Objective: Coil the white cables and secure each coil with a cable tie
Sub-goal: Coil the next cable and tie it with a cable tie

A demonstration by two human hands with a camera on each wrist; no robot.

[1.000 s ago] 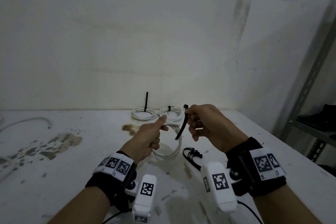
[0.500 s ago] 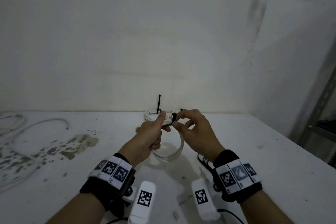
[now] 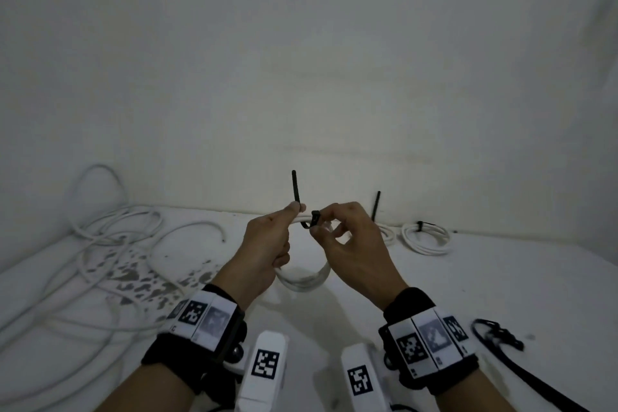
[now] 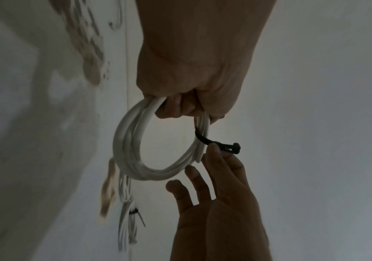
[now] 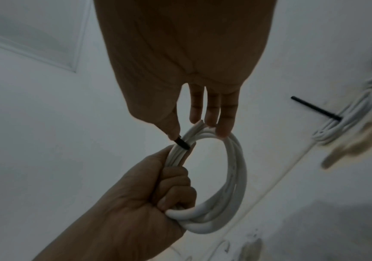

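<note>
A flat white table top (image 3: 501, 278) is seen spreading from the near edge to the far wall, and its left half is marked by a scattered patch of greyish-brown blotchy stains (image 3: 133, 274). The table is backed by a plain, pale, unevenly smudged plaster wall (image 3: 301, 60), which is met along a straight far edge. In the right wrist view a white rectangular panel with a raised frame (image 5: 35, 40) is shown at upper left.

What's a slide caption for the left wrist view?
Left hand grips white cable coil; right hand pinches black cable tie.
</note>
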